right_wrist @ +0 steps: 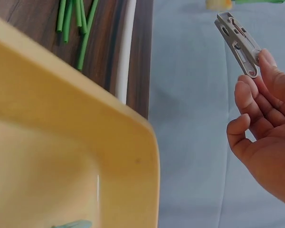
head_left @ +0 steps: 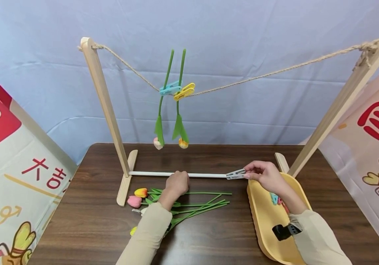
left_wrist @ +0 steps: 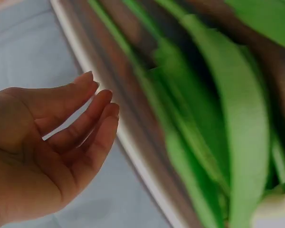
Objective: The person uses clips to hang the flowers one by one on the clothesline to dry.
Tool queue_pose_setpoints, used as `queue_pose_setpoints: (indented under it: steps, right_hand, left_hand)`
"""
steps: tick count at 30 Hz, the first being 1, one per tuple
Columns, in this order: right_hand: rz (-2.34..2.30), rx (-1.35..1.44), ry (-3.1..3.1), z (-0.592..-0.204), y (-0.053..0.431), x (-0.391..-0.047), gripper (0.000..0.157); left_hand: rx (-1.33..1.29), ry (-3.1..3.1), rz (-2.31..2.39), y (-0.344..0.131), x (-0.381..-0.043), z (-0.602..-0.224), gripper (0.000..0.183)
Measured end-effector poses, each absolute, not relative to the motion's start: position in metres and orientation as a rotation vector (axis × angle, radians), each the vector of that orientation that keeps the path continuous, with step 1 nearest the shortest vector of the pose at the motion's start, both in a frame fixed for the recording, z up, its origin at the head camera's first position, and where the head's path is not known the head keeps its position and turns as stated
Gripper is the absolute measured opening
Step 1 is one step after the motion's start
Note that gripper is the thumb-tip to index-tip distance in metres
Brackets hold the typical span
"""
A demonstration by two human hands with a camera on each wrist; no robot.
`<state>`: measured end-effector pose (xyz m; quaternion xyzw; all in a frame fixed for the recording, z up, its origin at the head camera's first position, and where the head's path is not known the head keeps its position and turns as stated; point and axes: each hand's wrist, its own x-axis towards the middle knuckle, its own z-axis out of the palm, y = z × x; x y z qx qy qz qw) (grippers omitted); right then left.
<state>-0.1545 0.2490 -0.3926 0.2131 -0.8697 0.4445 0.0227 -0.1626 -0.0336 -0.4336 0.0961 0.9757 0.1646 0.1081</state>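
My right hand (head_left: 268, 179) pinches a grey clothespin (head_left: 235, 174) by its handle end, above the far end of the yellow bin. Seen from the right wrist, thumb and forefinger hold the clothespin (right_wrist: 237, 43), its other end pointing away. My left hand (head_left: 177, 184) is over the tulips; in the left wrist view its fingers (left_wrist: 104, 126) are loosely bent with nothing between them. Below it lie several artificial tulips, among them a pink tulip (head_left: 134, 201) and an orange-yellow tulip (head_left: 141, 193). Their green stems (head_left: 209, 193) point right.
A rope (head_left: 258, 77) sags between two wooden posts. On it, a blue clothespin (head_left: 170, 88) and a yellow clothespin (head_left: 184, 92) hold two tulips head down. A white rod (head_left: 206, 175) joins the posts low down. The yellow bin (head_left: 258, 224) contains clothespins (head_left: 274, 198).
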Motion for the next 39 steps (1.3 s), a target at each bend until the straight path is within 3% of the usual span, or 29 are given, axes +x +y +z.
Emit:
queue_pose_setpoints:
  steps: [7, 23, 30, 36, 39]
  right_hand:
    - [1.326, 0.636, -2.664, -0.395, 0.251, -0.153, 0.009]
    - [1.322, 0.571, -2.733, -0.393, 0.258, -0.149, 0.004]
    - [1.308, 0.611, -2.735, -0.388, 0.26, -0.149, 0.004]
    - [1.312, 0.62, -2.744, -0.386, 0.26, -0.148, 0.004]
    - [1.311, 0.62, -2.749, -0.386, 0.259, -0.148, 0.005]
  left_hand:
    - [0.152, 2.887, 0.368, -0.032, -0.162, -0.452, 0.013]
    - [0.156, 2.936, 0.392, -0.033, -0.164, -0.46, 0.015]
    - [0.282, 3.027, 0.555, -0.038, -0.163, -0.426, 0.043]
    - [0.397, 3.16, 0.738, -0.035, -0.16, -0.384, 0.017]
    - [0.432, 3.198, 0.869, -0.034, -0.158, -0.365, 0.012]
